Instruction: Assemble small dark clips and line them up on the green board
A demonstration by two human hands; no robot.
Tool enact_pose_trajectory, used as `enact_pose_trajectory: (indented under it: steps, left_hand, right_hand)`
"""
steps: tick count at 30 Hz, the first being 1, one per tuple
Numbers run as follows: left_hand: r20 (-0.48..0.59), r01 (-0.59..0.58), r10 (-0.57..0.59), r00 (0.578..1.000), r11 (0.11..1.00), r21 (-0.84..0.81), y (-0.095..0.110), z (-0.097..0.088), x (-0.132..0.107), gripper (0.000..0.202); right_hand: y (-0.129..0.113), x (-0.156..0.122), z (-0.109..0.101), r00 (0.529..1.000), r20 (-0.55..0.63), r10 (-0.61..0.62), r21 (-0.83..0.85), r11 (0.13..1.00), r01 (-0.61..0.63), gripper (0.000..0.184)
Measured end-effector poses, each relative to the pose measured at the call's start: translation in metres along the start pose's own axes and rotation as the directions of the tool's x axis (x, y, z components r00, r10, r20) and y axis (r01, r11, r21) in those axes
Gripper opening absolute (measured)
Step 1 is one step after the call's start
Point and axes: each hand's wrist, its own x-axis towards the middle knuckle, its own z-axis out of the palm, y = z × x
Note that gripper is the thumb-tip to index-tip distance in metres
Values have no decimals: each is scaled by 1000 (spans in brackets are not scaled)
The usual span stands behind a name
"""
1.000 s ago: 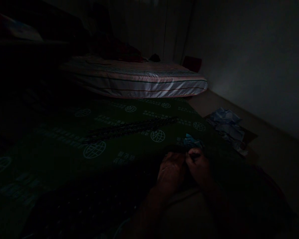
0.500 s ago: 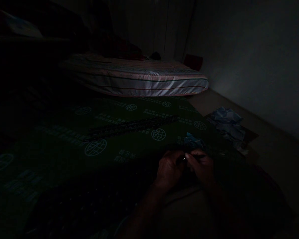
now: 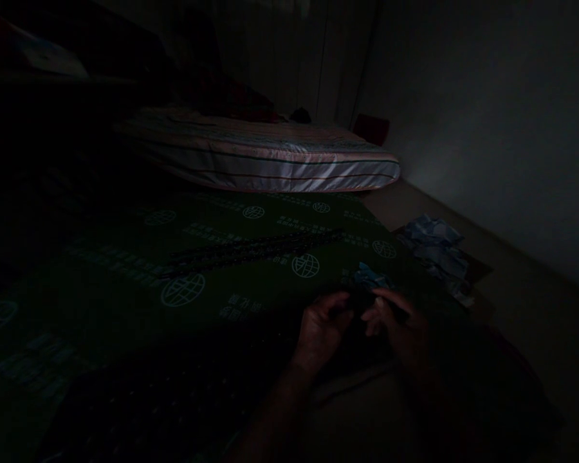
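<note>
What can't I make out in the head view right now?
- Head view: whether the left hand or right hand grips anything; darkness hides it.
- Head view: the speckled dark material; shadow blurs its outline, and the bottom edge appears to cut it off.
- Head view: small lettering on the green sheet; too small and dim.

Whether anything is held in the fingers of the left hand [image 3: 321, 328] or the right hand [image 3: 403, 325] cannot be told in the gloom. The outline of the dark dotted material [image 3: 183, 392] is lost in shadow. The left forearm [image 3: 276, 406] is cut off by the bottom edge, the green sheet [image 3: 265, 283] by the left.
</note>
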Motion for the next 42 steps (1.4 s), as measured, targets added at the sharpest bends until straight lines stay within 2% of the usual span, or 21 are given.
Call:
enact_pose_trajectory:
  steps: [3,5,8,11,14,17,20,24,27,30,32,34,37,39,42]
  left_hand:
    - [-3,88,-89,996,984,-153,4,-2,1,25]
    - [1,133,-137,991,963,-235,6,-3,1,27]
    - [13,172,-178,984,927,-333,8,-4,1,29]
    - [49,189,-184,982,912,-365,10,-5,1,33]
    - [67,184,-172,983,920,-345,11,-7,1,37]
    - [66,191,-179,982,930,-315,12,-8,1,39]
    - [60,201,-192,980,941,-271,13,-8,0,40]
    - [35,187,-184,982,965,-184,12,-6,0,38]
    - [32,118,-118,993,993,-16,7,-4,1,36]
    - [30,26,-30,999,994,107,0,-4,1,36]
    - [17,9,-11,1000,994,111,-3,-3,2,35]
    - [6,12,-13,1000,995,94,-4,-4,2,32]
    - [-33,28,-25,999,996,83,-3,-4,4,27]
    - [-104,39,-34,994,998,51,-3,-4,6,24]
    - [-200,67,-83,976,994,-86,-2,-5,8,24]
  right_hand:
    - [0,1,-4,985,123,-122,-184,972,144,20]
    - [0,4,-6,944,251,-216,-279,917,284,18]
    - [-2,12,-9,865,414,-284,-360,821,442,29]
    - [-6,21,-12,796,530,-293,-421,724,547,42]
    - [-11,29,-13,706,654,-271,-401,667,628,45]
    - [-16,35,-12,642,731,-231,-369,658,657,41]
    - [-19,44,-13,621,759,-198,-351,678,646,32]
    - [-19,73,-14,636,749,-188,-338,716,611,16]
    - [-11,98,-12,672,727,-139,-365,751,550,13]
    - [1,111,-13,750,643,-158,-381,783,491,18]
    - [6,110,-19,822,534,-199,-399,797,453,21]
    - [9,106,-28,871,446,-207,-431,803,411,22]
    - [11,95,-39,887,429,-172,-459,804,377,21]
    - [11,88,-43,883,443,-156,-457,808,372,17]
    - [9,79,-43,862,484,-151,-454,798,395,15]
